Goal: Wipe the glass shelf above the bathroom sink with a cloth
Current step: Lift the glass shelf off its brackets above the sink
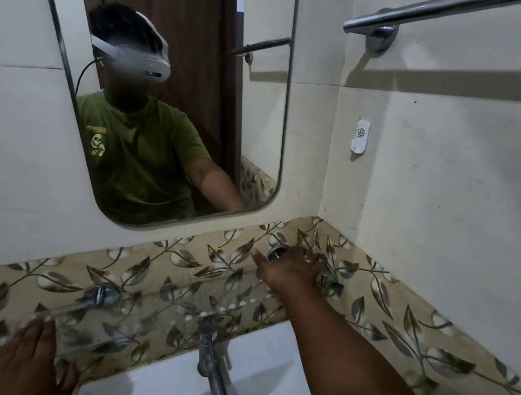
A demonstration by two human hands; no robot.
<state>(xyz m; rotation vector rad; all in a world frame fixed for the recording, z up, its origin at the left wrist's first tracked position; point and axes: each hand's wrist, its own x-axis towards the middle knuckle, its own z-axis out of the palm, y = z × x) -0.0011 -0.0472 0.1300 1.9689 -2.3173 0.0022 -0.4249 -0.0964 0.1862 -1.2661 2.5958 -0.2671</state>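
the glass shelf [164,299] runs along the wall just above the sink [256,370], under the mirror [169,76]. it is clear glass, so the leaf-pattern tiles [403,327] show through it, and it carries small pale spots near its middle. two metal brackets hold it to the wall: the left bracket [102,295] and the right bracket [277,252].

the right hand [288,268] is stretched far forward to the right end of the shelf, close to the corner of the walls. it lies palm down, with the thumb held apart to the left beside the right bracket and the other fingers kept together, pointing to the corner. whether this hand presses a cloth i cannot tell; no cloth shows under it.

the left hand [29,355] is at the left end of the shelf, at its front edge. its fingers are together and lie flat on the glass edge, with the thumb lower down on the right side. it pinches nothing that i can see.

the tap [212,363] stands below the shelf, between the two arms, over the white sink. on the right wall a towel bar [423,13] is fixed high up, and a small white holder [360,136] is stuck lower. the mirror shows a person in a green shirt.
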